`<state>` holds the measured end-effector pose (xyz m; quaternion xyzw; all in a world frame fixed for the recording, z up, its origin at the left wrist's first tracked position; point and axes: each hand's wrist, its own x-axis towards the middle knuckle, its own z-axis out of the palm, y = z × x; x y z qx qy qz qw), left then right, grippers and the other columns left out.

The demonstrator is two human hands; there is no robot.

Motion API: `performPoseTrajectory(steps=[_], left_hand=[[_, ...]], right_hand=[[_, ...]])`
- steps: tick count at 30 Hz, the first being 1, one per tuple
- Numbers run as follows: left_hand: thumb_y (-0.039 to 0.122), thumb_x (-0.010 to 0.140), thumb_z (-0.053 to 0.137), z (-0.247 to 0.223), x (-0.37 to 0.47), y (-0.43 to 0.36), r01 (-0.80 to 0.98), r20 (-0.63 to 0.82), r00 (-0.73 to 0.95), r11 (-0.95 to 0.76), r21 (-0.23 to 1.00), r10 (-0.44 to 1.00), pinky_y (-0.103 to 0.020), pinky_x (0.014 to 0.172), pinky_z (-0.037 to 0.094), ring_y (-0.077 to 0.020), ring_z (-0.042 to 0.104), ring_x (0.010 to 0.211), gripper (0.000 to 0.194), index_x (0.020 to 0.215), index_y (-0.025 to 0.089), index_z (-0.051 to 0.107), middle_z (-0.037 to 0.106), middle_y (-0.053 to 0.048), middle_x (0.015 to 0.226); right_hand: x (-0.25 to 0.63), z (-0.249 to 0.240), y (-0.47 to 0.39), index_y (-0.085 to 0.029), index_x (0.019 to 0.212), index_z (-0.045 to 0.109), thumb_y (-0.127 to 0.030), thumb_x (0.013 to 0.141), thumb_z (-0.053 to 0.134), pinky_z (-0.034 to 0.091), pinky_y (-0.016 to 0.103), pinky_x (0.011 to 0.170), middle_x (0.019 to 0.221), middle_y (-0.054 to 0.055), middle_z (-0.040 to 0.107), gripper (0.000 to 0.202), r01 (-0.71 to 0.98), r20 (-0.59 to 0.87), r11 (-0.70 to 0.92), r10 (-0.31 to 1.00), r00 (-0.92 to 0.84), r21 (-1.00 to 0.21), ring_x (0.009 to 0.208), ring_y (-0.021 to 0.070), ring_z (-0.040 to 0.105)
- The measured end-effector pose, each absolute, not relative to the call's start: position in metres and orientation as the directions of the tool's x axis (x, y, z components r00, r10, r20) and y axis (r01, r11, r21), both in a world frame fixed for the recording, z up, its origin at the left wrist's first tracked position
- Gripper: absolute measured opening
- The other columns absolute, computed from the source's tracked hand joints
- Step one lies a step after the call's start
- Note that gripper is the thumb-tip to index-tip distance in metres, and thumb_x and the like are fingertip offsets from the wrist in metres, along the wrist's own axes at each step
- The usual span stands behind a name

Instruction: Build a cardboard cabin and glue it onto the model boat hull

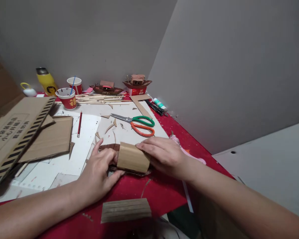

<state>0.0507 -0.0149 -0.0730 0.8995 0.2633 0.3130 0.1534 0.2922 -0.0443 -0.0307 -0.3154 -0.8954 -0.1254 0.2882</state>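
A curved piece of tan cardboard (133,158) sits over a brown cardboard boat hull (110,147) near the front of the table. My left hand (102,166) is closed on the hull's left end, its thumb low along the near side and some fingertips hidden inside. At the other end, my right hand (165,154) presses its fingers on the right edge of the curved piece; its thumb is hidden. A ridged cardboard strip (126,210) lies in front on the red cloth (164,196).
Green-and-orange scissors (142,124) lie beyond my hands among scraps. Large cardboard (15,129) and a pencil (79,124) are at left. Paper cups (66,99), a yellow bottle (47,82), thin sticks (99,98) and two model boats (107,87) (137,80) stand farther back.
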Motion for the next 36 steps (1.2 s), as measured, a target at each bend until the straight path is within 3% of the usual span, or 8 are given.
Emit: performPoseTrajectory(steps=[3,6,12,15,18,24,29,36], left_hand=[[0.013,0.081,0.061,-0.074,0.050,-0.019,0.375,0.468,0.665,-0.802,0.465,0.582,-0.052,0.115,0.019,-0.0119,0.054,0.069,0.026,0.085,0.023,0.037,0.050,0.007,0.074],[0.009,0.078,0.061,-0.074,0.049,-0.023,0.364,0.443,0.680,-0.793,0.487,0.584,-0.050,0.116,0.019,-0.0125,0.055,0.071,0.029,0.086,0.023,0.037,0.052,0.007,0.075],[0.013,0.081,0.062,-0.073,0.052,-0.020,0.341,0.410,0.670,-0.747,0.570,0.618,-0.050,0.117,0.017,-0.0135,0.061,0.075,0.024,0.092,0.023,0.043,0.061,0.006,0.079],[0.014,0.080,0.065,-0.071,0.054,-0.017,0.340,0.379,0.667,-0.714,0.612,0.642,-0.052,0.119,0.011,-0.0158,0.065,0.084,0.029,0.101,0.023,0.046,0.067,0.005,0.084],[0.017,0.081,0.067,-0.071,0.055,-0.014,0.339,0.375,0.663,-0.706,0.622,0.648,-0.052,0.119,0.010,-0.0194,0.065,0.098,0.038,0.111,0.023,0.044,0.071,0.004,0.086],[0.018,0.079,0.069,-0.072,0.054,-0.012,0.339,0.404,0.669,-0.740,0.580,0.624,-0.049,0.119,0.015,-0.0224,0.062,0.110,0.057,0.128,0.023,0.040,0.074,-0.002,0.100],[0.019,0.080,0.069,-0.072,0.053,-0.012,0.327,0.414,0.688,-0.763,0.557,0.597,-0.048,0.119,0.015,-0.0205,0.064,0.105,0.063,0.134,0.022,0.036,0.073,0.000,0.094],[0.021,0.084,0.066,-0.063,0.046,-0.003,0.345,0.487,0.650,-0.798,0.495,0.583,-0.052,0.120,0.011,-0.0223,0.056,0.119,0.057,0.134,0.024,0.039,0.063,-0.007,0.125]], right_hand=[[0.291,-0.030,-0.050,-0.016,0.108,0.054,-0.011,0.092,0.048,0.054,0.027,0.067,0.083,0.009,0.070,0.017,0.615,0.512,0.769,0.605,-0.610,-0.176,0.076,0.0167,0.065],[0.290,-0.034,-0.052,-0.018,0.101,0.054,-0.012,0.091,0.051,0.051,0.023,0.065,0.082,0.006,0.069,0.012,0.619,0.443,0.720,0.687,-0.576,-0.312,0.073,0.0139,0.064],[0.292,-0.042,-0.045,-0.019,0.089,0.056,-0.012,0.089,0.050,0.047,0.025,0.061,0.074,0.003,0.064,0.009,0.686,0.299,0.594,0.805,-0.513,-0.421,0.067,0.0147,0.058],[0.293,-0.043,-0.039,-0.019,0.085,0.057,-0.014,0.088,0.050,0.047,0.029,0.068,0.085,0.007,0.062,0.009,0.711,0.259,0.537,0.843,-0.472,-0.454,0.079,0.0176,0.058],[0.294,-0.042,-0.033,-0.019,0.084,0.057,-0.013,0.087,0.050,0.048,0.031,0.075,0.097,0.009,0.060,0.009,0.670,0.183,0.476,0.868,-0.462,-0.570,0.088,0.0182,0.058],[0.295,-0.038,-0.030,-0.019,0.081,0.055,-0.016,0.082,0.054,0.043,0.025,0.064,0.081,0.002,0.060,0.003,0.614,-0.030,0.280,0.895,-0.444,-0.738,0.074,0.0143,0.055],[0.296,-0.045,-0.029,-0.019,0.070,0.050,-0.023,0.082,0.056,0.038,0.022,0.056,0.066,-0.003,0.051,0.014,0.563,-0.020,0.258,0.898,-0.440,-0.785,0.062,0.0110,0.046],[0.292,-0.049,-0.029,-0.019,0.068,0.051,-0.021,0.074,0.060,0.038,0.023,0.057,0.064,-0.003,0.053,0.011,0.530,0.114,0.246,0.957,-0.268,-0.811,0.061,0.0120,0.047]])
